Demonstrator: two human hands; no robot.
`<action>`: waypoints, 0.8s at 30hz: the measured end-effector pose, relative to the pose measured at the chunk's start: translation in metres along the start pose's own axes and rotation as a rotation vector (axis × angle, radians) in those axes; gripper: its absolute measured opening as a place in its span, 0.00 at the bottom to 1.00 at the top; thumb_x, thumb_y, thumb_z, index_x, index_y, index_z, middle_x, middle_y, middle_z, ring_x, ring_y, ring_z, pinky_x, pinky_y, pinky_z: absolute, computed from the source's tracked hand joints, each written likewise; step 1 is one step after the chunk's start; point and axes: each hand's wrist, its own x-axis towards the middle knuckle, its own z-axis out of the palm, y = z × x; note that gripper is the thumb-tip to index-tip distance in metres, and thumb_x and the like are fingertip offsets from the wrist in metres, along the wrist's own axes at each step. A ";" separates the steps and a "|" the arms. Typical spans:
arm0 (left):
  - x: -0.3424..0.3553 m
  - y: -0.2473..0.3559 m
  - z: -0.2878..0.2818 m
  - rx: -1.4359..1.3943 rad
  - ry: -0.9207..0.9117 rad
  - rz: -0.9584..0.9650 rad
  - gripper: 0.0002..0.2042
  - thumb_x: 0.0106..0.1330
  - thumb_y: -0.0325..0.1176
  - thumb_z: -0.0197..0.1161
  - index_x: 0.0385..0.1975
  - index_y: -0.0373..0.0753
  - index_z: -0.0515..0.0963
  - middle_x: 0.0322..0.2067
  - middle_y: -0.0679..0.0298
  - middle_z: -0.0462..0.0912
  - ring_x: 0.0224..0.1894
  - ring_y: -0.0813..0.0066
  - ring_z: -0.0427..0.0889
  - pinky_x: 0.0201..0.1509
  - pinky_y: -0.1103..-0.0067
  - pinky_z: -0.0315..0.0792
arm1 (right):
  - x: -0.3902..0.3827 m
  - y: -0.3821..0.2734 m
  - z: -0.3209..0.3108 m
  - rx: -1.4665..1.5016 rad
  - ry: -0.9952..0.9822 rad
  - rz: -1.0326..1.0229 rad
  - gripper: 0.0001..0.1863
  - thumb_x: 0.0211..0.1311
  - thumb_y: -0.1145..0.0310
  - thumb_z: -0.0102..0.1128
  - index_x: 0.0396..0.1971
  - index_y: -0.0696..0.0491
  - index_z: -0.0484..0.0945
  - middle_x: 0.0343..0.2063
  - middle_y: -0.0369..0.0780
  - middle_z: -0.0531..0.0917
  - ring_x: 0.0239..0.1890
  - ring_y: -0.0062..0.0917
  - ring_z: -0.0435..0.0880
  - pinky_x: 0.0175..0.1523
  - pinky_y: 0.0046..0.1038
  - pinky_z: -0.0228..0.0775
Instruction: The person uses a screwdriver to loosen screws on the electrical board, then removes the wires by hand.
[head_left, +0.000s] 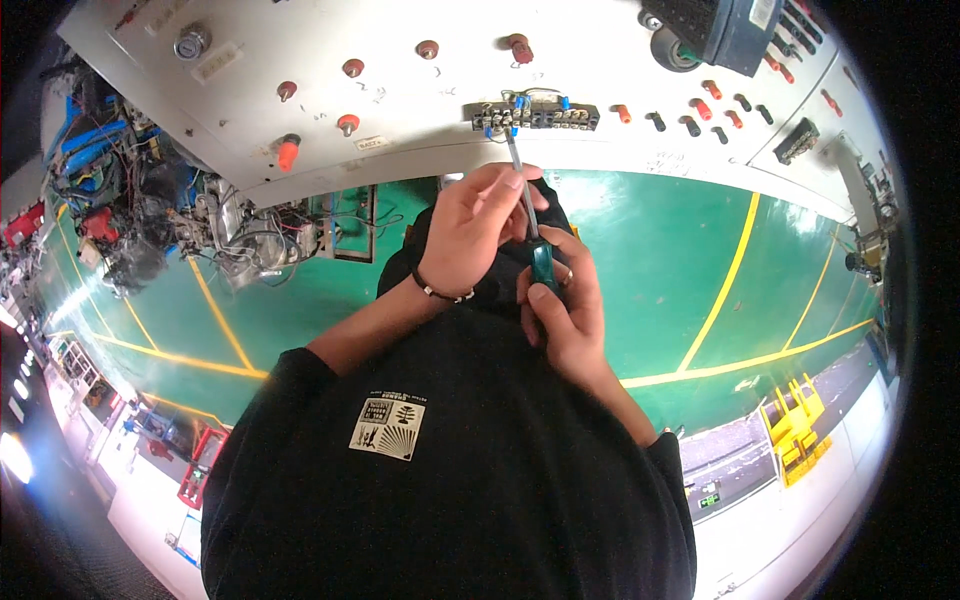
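Observation:
A screwdriver with a green handle is gripped in my right hand, its fingers wrapped round the handle. My left hand pinches the metal shaft near its middle, steadying it. The shaft's tip reaches the lower row of a black terminal block on the white panel. Whether the tip sits in a screw is too small to tell. Several wires with blue crimp terminals run to the block along its upper and lower edges.
The white panel carries red knobs, an orange knob and red and black sockets. A dark boxy device stands at the far right. An engine with loose wiring is at left; yellow lines mark the green floor.

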 end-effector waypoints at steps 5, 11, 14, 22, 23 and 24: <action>0.006 -0.002 0.007 -0.135 -0.048 -0.082 0.13 0.72 0.38 0.51 0.41 0.33 0.78 0.28 0.65 0.80 0.23 0.88 0.71 0.26 0.89 0.65 | 0.002 -0.007 0.003 0.051 -0.017 -0.019 0.26 0.65 0.74 0.47 0.62 0.54 0.54 0.26 0.38 0.74 0.16 0.16 0.68 0.20 0.17 0.60; 0.007 -0.008 0.006 -0.146 -0.031 -0.091 0.13 0.72 0.37 0.52 0.40 0.34 0.78 0.26 0.64 0.80 0.22 0.87 0.71 0.26 0.89 0.65 | 0.001 -0.007 0.002 0.058 -0.029 -0.024 0.25 0.66 0.73 0.47 0.62 0.54 0.54 0.27 0.39 0.74 0.16 0.17 0.68 0.20 0.17 0.61; 0.008 -0.008 0.006 -0.151 -0.032 -0.089 0.13 0.72 0.37 0.52 0.39 0.33 0.78 0.26 0.64 0.80 0.21 0.87 0.71 0.26 0.89 0.65 | 0.002 -0.007 0.001 0.044 -0.031 -0.022 0.25 0.66 0.73 0.47 0.62 0.54 0.54 0.27 0.39 0.74 0.16 0.17 0.68 0.20 0.17 0.61; 0.009 -0.010 0.006 -0.151 -0.013 -0.077 0.12 0.72 0.37 0.52 0.39 0.33 0.78 0.26 0.64 0.81 0.21 0.88 0.71 0.25 0.90 0.65 | 0.003 -0.008 0.002 0.042 -0.026 -0.017 0.25 0.66 0.73 0.47 0.62 0.54 0.54 0.27 0.39 0.73 0.16 0.17 0.68 0.20 0.17 0.61; 0.009 -0.011 0.006 -0.164 -0.011 -0.085 0.12 0.72 0.37 0.52 0.39 0.33 0.78 0.26 0.64 0.81 0.21 0.88 0.71 0.25 0.90 0.65 | 0.004 -0.008 0.002 0.043 -0.031 -0.021 0.25 0.66 0.73 0.47 0.61 0.54 0.54 0.26 0.39 0.73 0.16 0.17 0.68 0.20 0.17 0.61; 0.009 -0.011 0.006 -0.177 -0.009 -0.094 0.12 0.72 0.37 0.52 0.39 0.33 0.78 0.26 0.64 0.81 0.21 0.88 0.71 0.25 0.90 0.65 | 0.004 -0.007 0.002 0.045 -0.037 -0.026 0.25 0.66 0.73 0.46 0.61 0.55 0.54 0.26 0.39 0.73 0.16 0.17 0.68 0.20 0.17 0.61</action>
